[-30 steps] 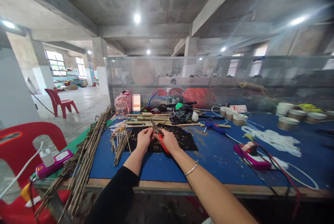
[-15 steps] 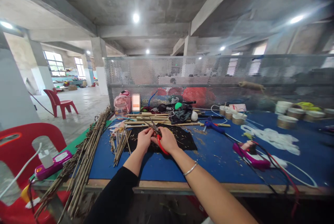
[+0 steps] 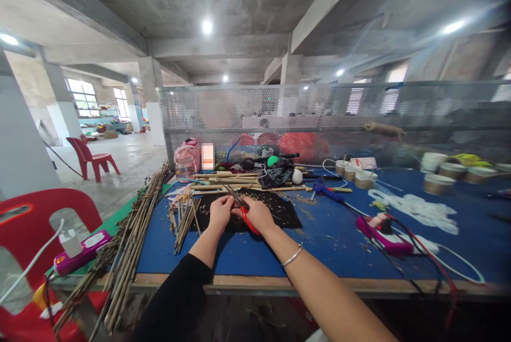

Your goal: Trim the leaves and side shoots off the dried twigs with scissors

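Red-handled scissors [image 3: 250, 220] are in my right hand [image 3: 258, 215], their blades pointing away and to the left. Close beside the blades, my left hand [image 3: 221, 213] is closed in a pinch; what its fingers hold is too small or hidden to name. Both hands are above a black cloth [image 3: 285, 211] strewn with small plant scraps. Left of the cloth lies a small pile of short cut twigs [image 3: 186, 225]. A large bundle of long dry stalks [image 3: 131, 257] rests across the table's left corner.
Bamboo sticks [image 3: 223, 188] lie behind the cloth. A blue glue gun [image 3: 328, 193], a purple power strip [image 3: 387, 241] and its cables spread to the right. Paper tubs [image 3: 438, 184] stand at the far right. A perforated metal screen [image 3: 343, 113] closes the back. A red chair [image 3: 85, 206] is at left.
The scissor blades look closer together than before. My two hands have stayed almost in place, with only a slight shift of the right hand.
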`<action>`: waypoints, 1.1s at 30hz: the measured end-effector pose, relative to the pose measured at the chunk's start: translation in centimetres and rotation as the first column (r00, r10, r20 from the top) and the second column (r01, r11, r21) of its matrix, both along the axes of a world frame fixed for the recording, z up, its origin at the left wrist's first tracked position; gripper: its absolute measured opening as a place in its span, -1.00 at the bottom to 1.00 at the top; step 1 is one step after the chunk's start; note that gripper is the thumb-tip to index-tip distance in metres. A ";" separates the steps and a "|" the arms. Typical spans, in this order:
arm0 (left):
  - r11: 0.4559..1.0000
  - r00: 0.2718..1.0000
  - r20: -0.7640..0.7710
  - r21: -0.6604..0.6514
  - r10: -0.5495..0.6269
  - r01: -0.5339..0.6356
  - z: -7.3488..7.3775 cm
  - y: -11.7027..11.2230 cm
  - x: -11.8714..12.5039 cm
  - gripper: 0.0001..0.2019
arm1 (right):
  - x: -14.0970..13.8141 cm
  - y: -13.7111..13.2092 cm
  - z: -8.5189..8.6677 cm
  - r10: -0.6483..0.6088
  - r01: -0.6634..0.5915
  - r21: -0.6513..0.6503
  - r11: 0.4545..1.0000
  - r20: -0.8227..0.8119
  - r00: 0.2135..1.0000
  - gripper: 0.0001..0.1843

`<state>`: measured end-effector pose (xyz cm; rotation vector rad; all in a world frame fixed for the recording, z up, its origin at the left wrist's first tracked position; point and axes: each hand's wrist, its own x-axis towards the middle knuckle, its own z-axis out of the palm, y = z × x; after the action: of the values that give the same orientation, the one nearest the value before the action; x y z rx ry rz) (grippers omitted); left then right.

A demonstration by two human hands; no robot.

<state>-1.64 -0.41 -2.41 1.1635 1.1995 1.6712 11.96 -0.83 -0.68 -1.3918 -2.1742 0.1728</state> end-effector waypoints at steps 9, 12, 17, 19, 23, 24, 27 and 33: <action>0.997 0.997 0.024 -0.019 0.071 -0.070 0.1 0.1 0.0 -0.79 | 0.0 0.2 0.0 -0.001 0.001 0.048 0.999 -0.014 1.000 -0.46; 0.996 0.994 -0.065 0.012 0.089 -0.088 0.1 0.0 -0.1 -0.80 | -0.2 0.5 -0.4 0.056 -0.054 0.096 0.994 -0.017 0.998 -0.42; 0.992 0.959 -0.256 0.060 0.123 -0.112 0.0 -0.1 -0.4 -0.79 | -0.2 1.1 -0.9 0.056 -0.058 0.125 0.990 0.017 0.998 -0.39; 0.991 0.945 -0.301 0.073 0.132 -0.115 0.1 -0.2 -0.4 -0.78 | -0.1 1.1 -0.9 0.058 -0.061 0.125 0.990 0.020 0.998 -0.38; 0.991 0.945 -0.302 0.083 0.122 -0.101 0.2 -0.3 -0.4 -0.75 | -0.1 0.6 -0.6 0.095 -0.094 0.090 0.991 -0.004 0.995 -0.43; 0.991 0.947 -0.297 0.087 0.120 -0.098 0.2 -0.3 -0.4 -0.74 | -0.1 0.5 -0.5 0.100 -0.099 0.075 0.992 -0.010 0.995 -0.46; 0.989 0.943 -0.302 0.095 0.139 -0.116 0.3 -0.4 -0.4 -0.74 | -0.2 0.2 -0.4 0.091 -0.090 0.042 0.995 -0.010 0.996 -0.49; 0.985 0.945 -0.281 0.088 0.168 -0.149 0.3 -0.4 -0.5 -0.76 | -0.2 0.1 -0.2 0.027 -0.026 -0.011 1.000 0.028 0.999 -0.51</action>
<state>-2.17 -0.81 -2.14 1.4203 1.4603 1.7115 11.71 -0.76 -0.83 -1.3796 -2.2184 0.1763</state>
